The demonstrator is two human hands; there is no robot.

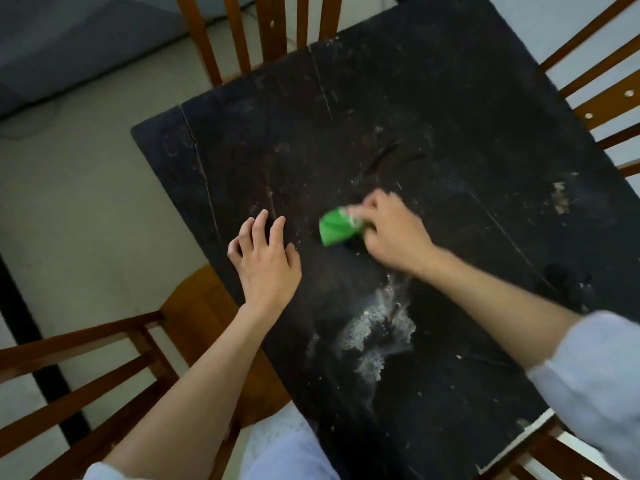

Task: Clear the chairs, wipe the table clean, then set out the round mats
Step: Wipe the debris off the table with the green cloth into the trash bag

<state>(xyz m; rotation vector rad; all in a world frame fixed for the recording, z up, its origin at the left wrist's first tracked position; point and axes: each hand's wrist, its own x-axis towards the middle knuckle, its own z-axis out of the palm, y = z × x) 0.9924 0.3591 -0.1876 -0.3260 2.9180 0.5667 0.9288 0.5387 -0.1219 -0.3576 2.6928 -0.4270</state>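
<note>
Green cloth, bunched up, lies on the black table near the tabletop's middle, gripped by the right hand with fingers curled round it. Just left of the cloth the left hand rests on the table with fingers spread and relaxed, holding nothing. A whitish smear of residue marks the table nearer the person than the cloth, and wooden chairs stand round the table's edges.

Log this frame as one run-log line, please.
phase: wiping | right hand: grips green cloth on black table | left hand: flat on table | white residue: remains | mats: none visible
</note>
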